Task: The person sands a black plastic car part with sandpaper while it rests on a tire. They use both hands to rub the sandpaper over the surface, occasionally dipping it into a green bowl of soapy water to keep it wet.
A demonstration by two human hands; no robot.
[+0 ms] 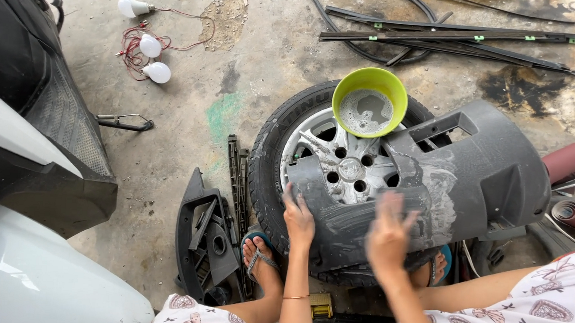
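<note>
Across the wheel (340, 165) lay the grey panel (472, 179), long axis left-right, with the left hand (298, 219) flat on its near-left edge, fingers open, and the blurred right hand (389, 234) spread, grasping nothing.

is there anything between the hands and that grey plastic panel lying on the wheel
Nothing visible. The left hand rests directly on the grey plastic panel at its near edge, and the right hand, blurred, is right over its surface. The green bowl sits farther back.
</note>
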